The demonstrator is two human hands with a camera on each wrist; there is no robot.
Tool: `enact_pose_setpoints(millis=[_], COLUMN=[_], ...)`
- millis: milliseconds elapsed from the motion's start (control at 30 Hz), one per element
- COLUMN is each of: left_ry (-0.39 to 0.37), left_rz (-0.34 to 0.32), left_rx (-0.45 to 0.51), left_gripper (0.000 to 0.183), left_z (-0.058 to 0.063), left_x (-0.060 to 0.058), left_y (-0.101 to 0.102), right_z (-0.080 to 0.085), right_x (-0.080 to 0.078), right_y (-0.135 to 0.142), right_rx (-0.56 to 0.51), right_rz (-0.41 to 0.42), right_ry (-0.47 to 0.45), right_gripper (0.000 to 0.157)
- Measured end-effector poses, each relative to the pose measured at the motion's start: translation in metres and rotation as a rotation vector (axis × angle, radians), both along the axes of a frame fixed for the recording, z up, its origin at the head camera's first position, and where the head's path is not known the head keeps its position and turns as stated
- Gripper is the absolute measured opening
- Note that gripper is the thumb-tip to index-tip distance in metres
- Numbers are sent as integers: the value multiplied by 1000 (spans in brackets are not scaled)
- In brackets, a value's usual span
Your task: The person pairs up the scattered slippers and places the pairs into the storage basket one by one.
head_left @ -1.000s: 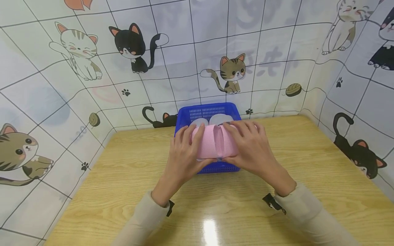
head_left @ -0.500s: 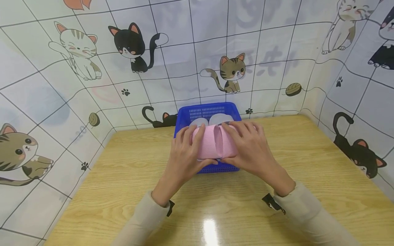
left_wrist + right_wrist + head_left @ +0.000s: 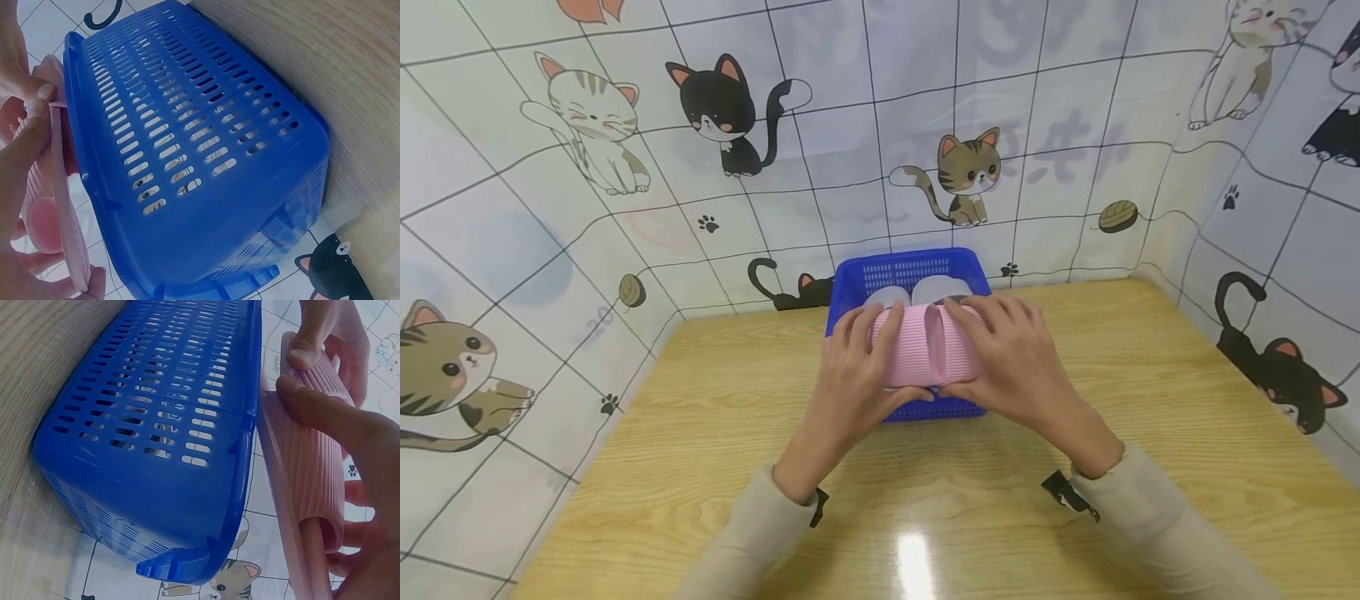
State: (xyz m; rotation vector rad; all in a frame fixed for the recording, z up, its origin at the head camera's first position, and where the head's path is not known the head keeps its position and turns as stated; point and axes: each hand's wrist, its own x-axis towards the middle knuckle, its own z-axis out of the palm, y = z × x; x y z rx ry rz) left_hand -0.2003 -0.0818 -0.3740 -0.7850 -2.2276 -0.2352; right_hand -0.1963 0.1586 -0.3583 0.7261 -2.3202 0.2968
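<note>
A pair of pink slippers (image 3: 904, 346) with ribbed straps is held side by side just above the blue plastic basket (image 3: 847, 279). My left hand (image 3: 850, 367) grips the left slipper, fingers over the strap and thumb along the near edge. On the other side, my right hand (image 3: 1018, 358) holds the right slipper the same way. In the right wrist view, the ribbed strap (image 3: 312, 469) stands beside the basket rim. The left wrist view shows the edge of the sole (image 3: 70, 231) close to the rim. Two whitish rounded things (image 3: 936, 288) sit in the basket, partly hidden by the slippers.
The basket stands on a wood-grain table (image 3: 737, 375) near the back wall (image 3: 850, 150). Cat-patterned sheets with grid lines enclose the back and sides. Black straps (image 3: 1070, 494) show at both wrists.
</note>
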Motion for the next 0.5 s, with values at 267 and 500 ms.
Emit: enact_pose_setpoints(millis=[267, 500], left_ry=[-12, -30], left_rz=[0, -19], left_rx=[24, 21], left_gripper=[111, 110], left_z=[-1, 0], left_x=[-2, -3], left_y=[1, -1], right_z=[1, 4], right_x=[-1, 0], right_y=[2, 6], right_rx=[12, 33], right_rz=[17, 36], right_ry=[-44, -109], right_gripper=[113, 110])
